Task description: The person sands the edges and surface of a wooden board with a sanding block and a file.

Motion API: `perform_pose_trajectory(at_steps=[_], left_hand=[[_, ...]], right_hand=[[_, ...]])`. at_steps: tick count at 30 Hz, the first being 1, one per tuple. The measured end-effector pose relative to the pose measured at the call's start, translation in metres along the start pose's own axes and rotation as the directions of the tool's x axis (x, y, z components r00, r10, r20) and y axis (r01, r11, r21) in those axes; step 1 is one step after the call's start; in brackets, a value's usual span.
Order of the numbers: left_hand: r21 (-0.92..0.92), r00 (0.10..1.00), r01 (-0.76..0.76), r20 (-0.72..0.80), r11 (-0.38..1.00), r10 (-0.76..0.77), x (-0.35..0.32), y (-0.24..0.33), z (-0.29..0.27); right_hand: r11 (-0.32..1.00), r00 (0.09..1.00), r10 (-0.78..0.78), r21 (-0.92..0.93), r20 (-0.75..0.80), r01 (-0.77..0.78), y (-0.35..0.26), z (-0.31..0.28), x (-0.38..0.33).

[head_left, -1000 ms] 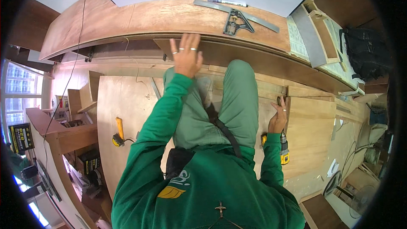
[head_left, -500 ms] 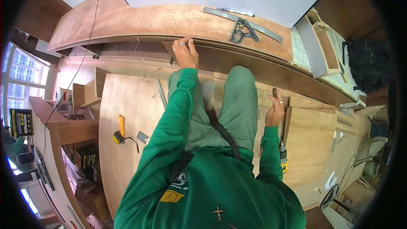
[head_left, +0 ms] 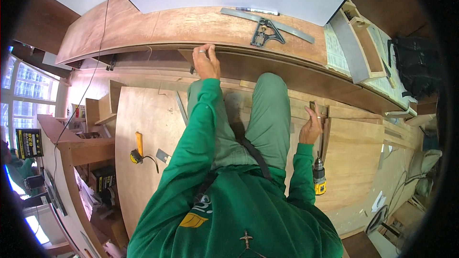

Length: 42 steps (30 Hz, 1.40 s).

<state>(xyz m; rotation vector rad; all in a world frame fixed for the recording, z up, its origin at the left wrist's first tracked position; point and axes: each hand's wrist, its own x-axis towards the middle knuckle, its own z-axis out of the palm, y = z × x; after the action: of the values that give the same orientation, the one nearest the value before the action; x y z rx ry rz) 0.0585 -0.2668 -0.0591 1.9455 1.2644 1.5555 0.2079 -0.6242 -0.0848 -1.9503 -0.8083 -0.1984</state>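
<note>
My left hand is at the front edge of the long wooden counter, fingers bent over the top edge of a dark brown panel standing below it. To the left of that panel the space under the counter is uncovered, and a dark metal hinge shows by my wrist. Low on the right, beside my knee, my right hand is closed with thumb and fingers around a small, narrow dark piece; its kind is unclear. A yellow and black cordless drill lies by my right forearm.
On the counter lie a combination square and a marker. A tape measure, a yellow-handled tool and a putty knife rest on the plywood sheet at left. A cable hangs across the left side.
The whole view has turned and shifted slightly. My left hand stays on the panel's edge and my right hand keeps nearly the same pose beside my knee.
</note>
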Motion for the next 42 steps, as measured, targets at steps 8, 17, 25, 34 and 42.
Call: perform_pose_trajectory(at_steps=[8,17,25,34,42], left_hand=[[0.034,0.918,-0.317,0.261,0.948,0.298,-0.038,0.036,0.002],[0.149,0.778,-0.522,0.487,0.84,0.397,-0.079,0.063,0.032],[-0.102,0.502,-0.643,0.692,0.759,0.518,-0.129,0.151,0.075],[-0.15,0.491,-0.62,0.691,0.77,0.53,-0.117,0.151,0.072],[-0.343,0.649,0.03,0.721,0.939,0.243,-0.096,0.133,-0.004]], right_hand=[[0.999,1.0,0.03,0.04,-0.008,-0.03,0.005,0.004,0.005],[0.991,0.996,0.092,0.098,0.005,-0.092,0.005,0.002,-0.001],[0.99,0.994,0.111,0.086,0.002,-0.111,0.006,0.003,-0.003],[0.97,0.983,0.183,0.162,-0.011,-0.178,0.022,-0.022,0.003],[0.008,0.845,0.351,0.901,0.403,-0.433,-0.007,-0.005,0.052]])
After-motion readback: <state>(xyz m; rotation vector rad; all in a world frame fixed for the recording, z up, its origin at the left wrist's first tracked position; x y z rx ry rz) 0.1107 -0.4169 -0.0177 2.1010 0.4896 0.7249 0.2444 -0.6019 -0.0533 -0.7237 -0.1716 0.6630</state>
